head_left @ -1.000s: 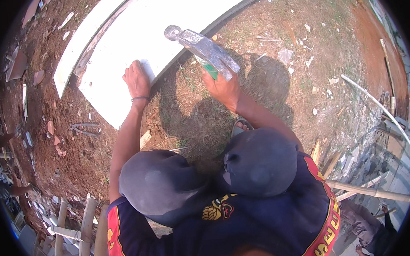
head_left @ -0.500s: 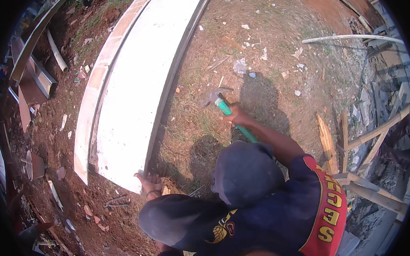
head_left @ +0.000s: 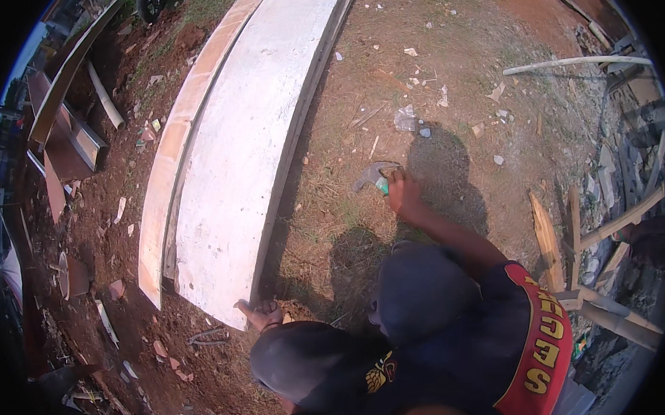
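White board [head_left: 247, 115]: laid down, hammer [head_left: 369, 176] off it
Right hand [head_left: 405, 198]: wrapped round hammer
Left hand [head_left: 264, 315]: half-curled, near corner, gripping? can't tell

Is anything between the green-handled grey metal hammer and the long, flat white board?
Nothing visible stands between the green-handled grey metal hammer in the right grip and the long, flat white board; just ground with patchy dry grass.

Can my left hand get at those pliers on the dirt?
Probably yes: the pliers lie close by, though the left hand would likely have to go around the near corner of the white board.
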`<state>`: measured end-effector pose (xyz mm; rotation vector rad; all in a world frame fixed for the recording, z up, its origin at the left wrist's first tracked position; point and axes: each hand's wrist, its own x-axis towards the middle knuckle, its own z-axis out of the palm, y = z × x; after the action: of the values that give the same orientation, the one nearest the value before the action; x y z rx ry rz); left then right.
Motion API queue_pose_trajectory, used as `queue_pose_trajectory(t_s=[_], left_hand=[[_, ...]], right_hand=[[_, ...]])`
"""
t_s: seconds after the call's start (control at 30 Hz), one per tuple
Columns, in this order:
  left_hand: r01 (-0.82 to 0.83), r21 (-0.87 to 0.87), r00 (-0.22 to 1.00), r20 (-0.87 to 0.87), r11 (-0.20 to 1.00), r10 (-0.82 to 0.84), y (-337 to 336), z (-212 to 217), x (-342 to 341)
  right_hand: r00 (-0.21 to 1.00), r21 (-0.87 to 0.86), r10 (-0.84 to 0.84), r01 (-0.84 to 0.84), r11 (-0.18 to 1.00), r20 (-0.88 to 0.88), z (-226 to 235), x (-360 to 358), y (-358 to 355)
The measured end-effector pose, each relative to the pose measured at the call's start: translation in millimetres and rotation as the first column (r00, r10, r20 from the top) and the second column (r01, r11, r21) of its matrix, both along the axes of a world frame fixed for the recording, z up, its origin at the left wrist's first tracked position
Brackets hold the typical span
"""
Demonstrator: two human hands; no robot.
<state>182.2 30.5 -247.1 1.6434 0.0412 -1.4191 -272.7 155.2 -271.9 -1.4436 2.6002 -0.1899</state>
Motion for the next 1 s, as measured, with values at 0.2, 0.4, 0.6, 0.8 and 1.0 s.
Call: queue_pose_trajectory(t_s=[0.2, 0.4, 0.6, 0.8, 1.0], left_hand=[[-0.045, -0.157, 0.987, 0.143, 0.986, 0.068, 38.7, 95.8, -22.7], [-0.043, 0.008, 0.997, 0.071, 0.999, 0.043, 19.4, 141.0, -20.9], [-0.024, 0.009, 0.994, 0.11, 1.0, 0.023, 22.4, 157.0, -16.6], [-0.164, -0.037, 0.902, 0.4, 0.986, 0.165, 60.6, 197.1, 63.6], [-0.034, -0.019, 0.967, 0.252, 0.999, 0.038, 99.4, 232.3, 158.2]], right_hand=[[0.127, -0.169, 0.124, 0.456, 0.874, 0.984, 55.7, -33.3, -190.0], [-0.241, 0.019, 0.219, 0.713, 0.701, 0.945, 89.7, -39.2, -335.8], [-0.496, -0.015, 0.42, 0.632, 0.774, 0.76, 126.5, -16.0, -331.2], [-0.377, -0.249, 0.622, 0.682, 0.688, 0.686, 161.2, 69.0, -286.0], [-0.315, -0.348, 0.709, 0.703, 0.621, 0.631, 206.0, 126.5, -191.9]])
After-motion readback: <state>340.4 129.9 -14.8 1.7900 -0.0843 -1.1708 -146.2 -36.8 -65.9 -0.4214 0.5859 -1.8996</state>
